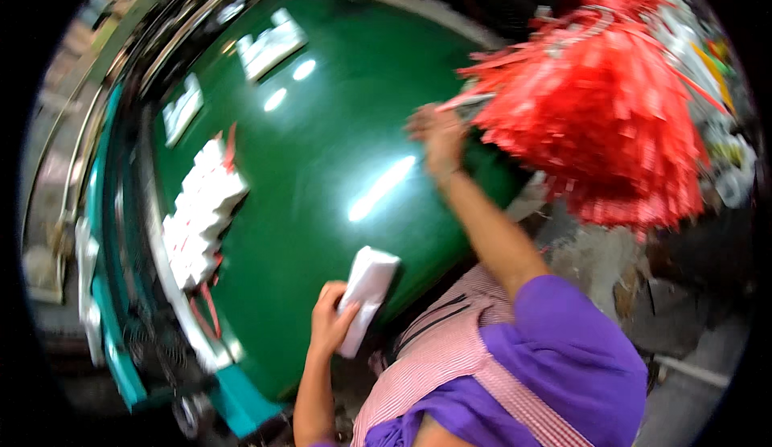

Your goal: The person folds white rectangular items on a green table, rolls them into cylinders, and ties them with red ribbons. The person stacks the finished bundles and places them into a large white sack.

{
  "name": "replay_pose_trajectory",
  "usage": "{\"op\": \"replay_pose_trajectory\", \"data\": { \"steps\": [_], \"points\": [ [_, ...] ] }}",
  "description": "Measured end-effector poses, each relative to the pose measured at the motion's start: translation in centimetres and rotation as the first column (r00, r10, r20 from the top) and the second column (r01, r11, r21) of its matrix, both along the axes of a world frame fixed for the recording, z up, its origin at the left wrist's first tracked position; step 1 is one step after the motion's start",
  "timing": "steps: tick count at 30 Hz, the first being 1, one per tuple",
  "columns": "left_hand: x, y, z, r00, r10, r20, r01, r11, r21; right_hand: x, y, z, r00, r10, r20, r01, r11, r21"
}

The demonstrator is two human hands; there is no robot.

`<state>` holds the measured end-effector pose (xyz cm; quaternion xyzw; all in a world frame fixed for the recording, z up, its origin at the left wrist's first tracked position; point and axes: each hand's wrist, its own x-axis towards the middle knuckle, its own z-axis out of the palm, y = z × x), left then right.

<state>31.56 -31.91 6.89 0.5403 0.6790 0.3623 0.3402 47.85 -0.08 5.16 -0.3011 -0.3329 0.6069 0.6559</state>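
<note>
My left hand (330, 318) grips a stack of white flat pieces (366, 290) at the near edge of a shiny green table (322, 125). My right hand (438, 133) is raised over the table's right side and closed on the edge of a big bundle of red strips (603, 117) that hangs to the right. The picture is blurred, so the fingers' exact hold is unclear. I wear a purple sleeve and a pink striped apron (450, 358).
Several white stacks (201, 214) lie along the table's left side, with more white pieces (269, 45) near its far edge. A teal machine frame (112, 318) runs along the left. Cluttered goods (708, 69) fill the far right.
</note>
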Motion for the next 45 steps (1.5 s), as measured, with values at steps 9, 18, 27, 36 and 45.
{"op": "replay_pose_trajectory", "data": {
  "steps": [9, 18, 27, 36, 45],
  "points": [
    [3.3, -3.0, 0.6, 0.461, 0.223, 0.859, -0.196, 0.97, -0.147, -0.4, -21.0, -2.5, -0.237, 0.119, 0.964, -0.866, -0.476, -0.154],
    [-1.8, 2.1, 1.7, 0.964, 0.247, 0.095, -0.245, 0.969, -0.035, 5.6, -14.8, 3.3, 0.233, 0.235, 0.944, -0.967, -0.049, 0.25],
    [1.5, 3.5, -0.6, 0.927, 0.178, -0.329, -0.112, 0.971, 0.211, -4.0, -14.0, -0.2, 0.189, 0.811, 0.554, -0.973, 0.229, -0.003],
    [-1.1, 1.1, -1.3, 0.76, 0.43, 0.487, -0.501, 0.865, 0.018, -2.0, -18.9, 2.2, 0.428, -0.012, 0.904, -0.89, 0.168, 0.423],
    [-0.9, -1.1, -1.9, 0.897, 0.32, 0.303, -0.397, 0.887, 0.237, -5.0, -18.2, 3.4, 0.056, 0.986, 0.16, -0.896, 0.12, -0.426]
  ]
}}
